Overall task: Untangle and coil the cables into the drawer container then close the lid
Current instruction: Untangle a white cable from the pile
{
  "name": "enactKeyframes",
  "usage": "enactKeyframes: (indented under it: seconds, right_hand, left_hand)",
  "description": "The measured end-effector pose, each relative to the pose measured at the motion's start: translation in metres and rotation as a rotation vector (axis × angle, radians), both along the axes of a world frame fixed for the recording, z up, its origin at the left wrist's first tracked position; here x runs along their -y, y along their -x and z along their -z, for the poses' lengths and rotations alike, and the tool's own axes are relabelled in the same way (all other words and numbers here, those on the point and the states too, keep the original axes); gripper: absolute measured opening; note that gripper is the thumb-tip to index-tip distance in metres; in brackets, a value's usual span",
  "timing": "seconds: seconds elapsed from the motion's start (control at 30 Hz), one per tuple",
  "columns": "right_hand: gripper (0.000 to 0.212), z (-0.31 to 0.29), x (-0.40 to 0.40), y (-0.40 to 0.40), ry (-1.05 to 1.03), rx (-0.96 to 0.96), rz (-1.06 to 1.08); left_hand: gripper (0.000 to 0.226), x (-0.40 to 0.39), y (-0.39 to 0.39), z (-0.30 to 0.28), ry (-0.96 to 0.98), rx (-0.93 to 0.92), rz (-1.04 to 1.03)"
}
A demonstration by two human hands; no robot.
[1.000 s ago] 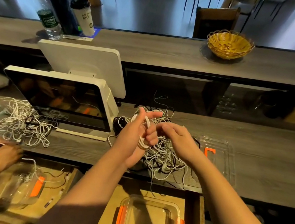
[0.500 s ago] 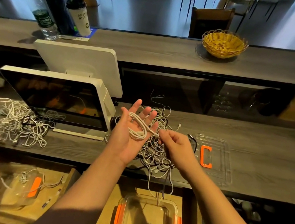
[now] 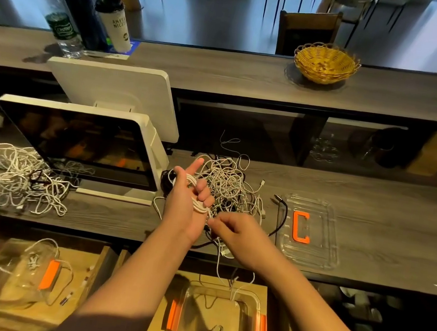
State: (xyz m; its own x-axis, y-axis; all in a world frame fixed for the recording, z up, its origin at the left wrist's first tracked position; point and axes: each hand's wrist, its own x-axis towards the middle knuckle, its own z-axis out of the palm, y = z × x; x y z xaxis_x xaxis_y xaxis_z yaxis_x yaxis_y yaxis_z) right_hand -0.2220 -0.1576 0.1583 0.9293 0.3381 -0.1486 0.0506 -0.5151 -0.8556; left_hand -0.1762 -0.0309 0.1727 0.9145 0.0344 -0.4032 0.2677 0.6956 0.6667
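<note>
— Since half a second ago, left hand [image 3: 186, 203] fingers have curled over the white coil [image 3: 196, 200]?
— Yes; right hand [image 3: 232, 230] seemingly pinches its tail, feeding wraps above the container [image 3: 255, 301].

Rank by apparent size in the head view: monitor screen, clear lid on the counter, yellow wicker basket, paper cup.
1. monitor screen
2. clear lid
3. yellow wicker basket
4. paper cup
The basket and cup stand farther back, so they may look smaller than they are.
</note>
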Motion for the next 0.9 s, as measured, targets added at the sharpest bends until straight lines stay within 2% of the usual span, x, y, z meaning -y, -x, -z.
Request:
enactKeyframes:
  seconds: [0.2, 0.3, 0.47, 0.6, 0.73, 0.8, 0.9]
  right_hand:
    - [0.027, -0.009, -0.005, 0.011, 0.121, 0.053, -0.113]
    - [0.024, -0.015, -0.004, 0.011, 0.129, 0.079, -0.119]
    - [0.014, -0.031, 0.004, 0.01, 0.194, 0.18, -0.1]
    - [0.009, -0.04, 0.014, 0.005, 0.163, 0.302, -0.029]
    - [0.017, -0.044, 0.027, -0.002, 0.189, 0.426, 0.163]
    - [0.02, -0.048, 0.032, -0.006, 0.168, 0.488, 0.18]
    - [0.024, -0.05, 0.035, -0.007, 0.097, 0.493, 0.165]
  left_hand:
    - [0.05, 0.002, 0.007, 0.011, -0.538, 0.148, 0.151]
    - [0.049, 0.005, 0.013, 0.008, -0.682, 0.187, 0.28]
    - [0.067, 0.006, 0.019, -0.001, -0.669, 0.112, 0.614]
    - [0.077, 0.001, 0.018, -0.006, -0.645, -0.007, 0.754]
    - [0.072, -0.002, 0.023, -0.012, -0.539, -0.109, 0.836]
    - [0.071, -0.002, 0.026, -0.012, -0.478, -0.12, 0.899]
    - [0.088, -0.001, 0.028, -0.013, -0.389, -0.109, 1.031]
